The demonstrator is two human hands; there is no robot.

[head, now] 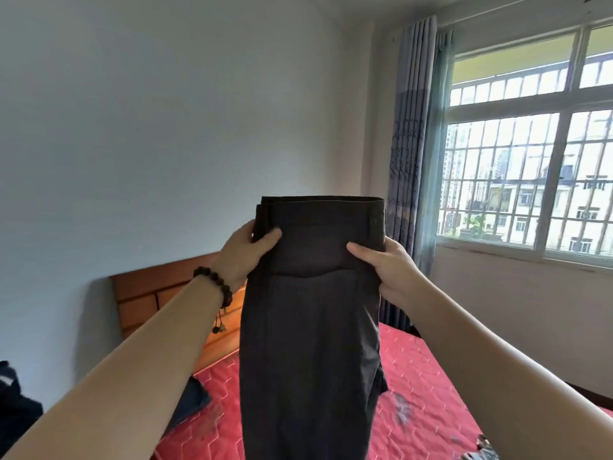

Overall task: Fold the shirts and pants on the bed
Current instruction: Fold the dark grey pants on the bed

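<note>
A pair of dark grey pants (311, 327) hangs in the air in front of me, waistband up, legs dropping past the bottom of the view. My left hand (245, 250), with a bead bracelet on its wrist, grips the left side just below the waistband. My right hand (384, 263) grips the right side at about the same height, thumb on the front of the cloth. Below lies the bed with a red quilted cover (428, 386).
A folded dark garment (190, 403) lies on the bed at the left. Patterned cloth (481, 446) shows at the lower right. A wooden headboard (149, 300) stands against the wall. A black bag (13, 403) sits at the far left. A curtain (411, 180) and barred window (530, 161) are right.
</note>
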